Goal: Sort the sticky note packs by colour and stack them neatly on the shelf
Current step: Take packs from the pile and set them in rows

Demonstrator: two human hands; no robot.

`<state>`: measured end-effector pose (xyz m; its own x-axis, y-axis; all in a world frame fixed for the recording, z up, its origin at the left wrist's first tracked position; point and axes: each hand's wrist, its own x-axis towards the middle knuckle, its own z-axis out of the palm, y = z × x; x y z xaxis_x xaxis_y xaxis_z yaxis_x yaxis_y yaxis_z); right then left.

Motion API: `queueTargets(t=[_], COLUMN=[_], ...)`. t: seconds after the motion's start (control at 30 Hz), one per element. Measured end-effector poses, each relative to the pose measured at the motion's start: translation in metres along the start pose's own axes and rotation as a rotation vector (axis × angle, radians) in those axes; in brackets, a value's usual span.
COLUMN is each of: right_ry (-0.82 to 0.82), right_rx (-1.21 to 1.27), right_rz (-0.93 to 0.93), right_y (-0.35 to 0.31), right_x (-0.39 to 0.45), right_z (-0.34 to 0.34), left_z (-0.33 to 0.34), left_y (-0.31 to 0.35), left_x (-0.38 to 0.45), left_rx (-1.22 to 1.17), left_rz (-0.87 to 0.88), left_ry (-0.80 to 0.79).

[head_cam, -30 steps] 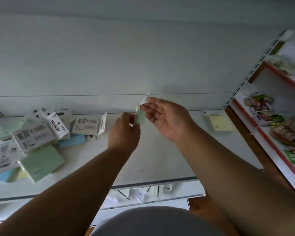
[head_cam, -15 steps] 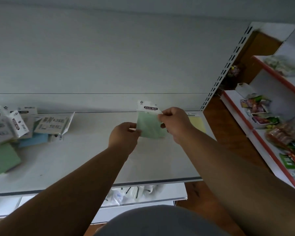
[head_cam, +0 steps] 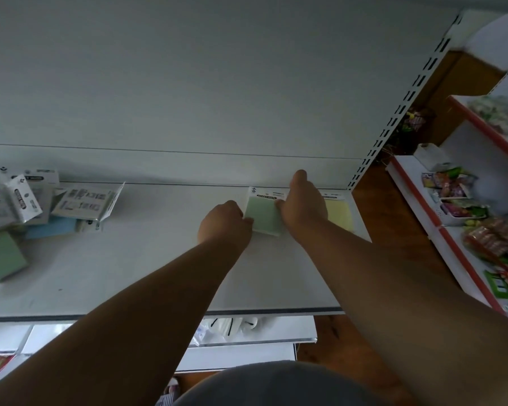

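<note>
Pale green square sticky note pack w/ white header card (head_cam: 264, 214) lies flat on the white metal shelf (head_cam: 147, 259), just left of the pale yellow sticky note pack (head_cam: 339, 213). Left hand (head_cam: 225, 222) pinches its left edge, right hand (head_cam: 304, 205) presses fingers together on its right edge. Header points at the back wall, both hands equally near imo.

We see the shelf (head_cam: 147, 271) as painted metal, matt white and smooth, with a darker strip along its front edge. The slotted upright (head_cam: 399, 112) at the right corner looks like the same painted metal. Near the back edge, the green pack (head_cam: 263, 213) has matt paper under a thin clear wrap, topped by a white card header. The yellow pack (head_cam: 339, 213) beside it looks the same. At the left edge, the loose packs (head_cam: 27, 200) catch light on glossy film. The floor (head_cam: 373, 206) beyond the right corner is brown wood.
</note>
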<state>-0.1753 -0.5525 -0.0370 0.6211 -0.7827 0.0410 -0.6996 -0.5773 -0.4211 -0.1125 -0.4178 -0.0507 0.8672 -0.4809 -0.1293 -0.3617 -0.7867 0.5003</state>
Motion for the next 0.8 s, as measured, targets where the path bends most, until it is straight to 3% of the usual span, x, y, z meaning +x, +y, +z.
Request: queueTargets(t=[0.2,0.4,0.6,0.7,0.8], right_ry=[-0.034,-0.084,-0.323,-0.444,-0.363], right_rx=[0.075,0.16,0.286,0.188,-0.02], right_rz=[-0.184,-0.391,-0.361,-0.414,-0.454], right_y=[-0.026,-0.098,-0.184,-0.22,-0.246], right_x=[-0.04,-0.073,-0.085,-0.088,-0.083], right_z=[0.014,0.043,0.088,0.111,0.128], left_z=[-0.013,-0.058,-0.113,-0.134,-0.146], left_y=[-0.035,-0.102,-0.187,-0.223,-0.248], left_x=[-0.009,-0.013,-0.012,-0.012,-0.015], left_rx=[-0.096,-0.117,-0.088,-0.045,-0.051], left_rz=[0.047,0.03,-0.028,-0.034,0.037], left_ry=[0.051,0.155,0.248,0.237,0.174])
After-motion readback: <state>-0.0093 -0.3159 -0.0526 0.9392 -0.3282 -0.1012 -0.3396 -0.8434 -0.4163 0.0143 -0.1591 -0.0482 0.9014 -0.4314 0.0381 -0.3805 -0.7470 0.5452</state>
